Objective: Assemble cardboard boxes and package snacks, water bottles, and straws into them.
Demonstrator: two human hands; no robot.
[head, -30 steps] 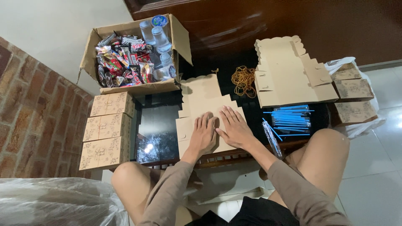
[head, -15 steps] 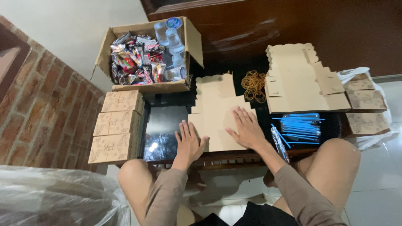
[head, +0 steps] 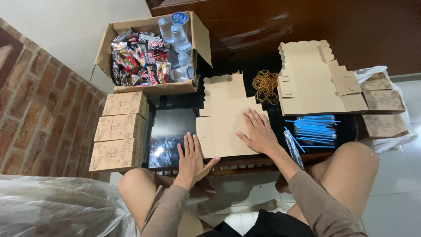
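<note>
A dark glossy counter carried everything, and both hands lay at its near edge. Beyond the left hand stood the biggest thing, an open cardboard carton crammed with wrapped snacks and sealed plastic water cups. Beyond and to the right of the right hand lay a stack of flat die-cut box blanks with scalloped edges, and further right a white plastic bag held a few folded brown boxes. To the left of the left hand, three finished brown boxes sat in a row along the counter's side, close against the brick wall.

A single unfolded box blank lay flat between the hands and reached away from them. The right hand was spread open, palm down, pressing on the blank's right portion – it gripped nothing. The left hand was also open and flat, fingers together, resting on the counter just beside the blank's left edge, its thumb touching or nearly touching the near corner – I could not tell which.

Just right of the right hand lay a bundle of blue straws, with a few clear-wrapped ones nearer the wrist. Beyond that hand's fingertips sat a small heap of tan rubber bands.
</note>
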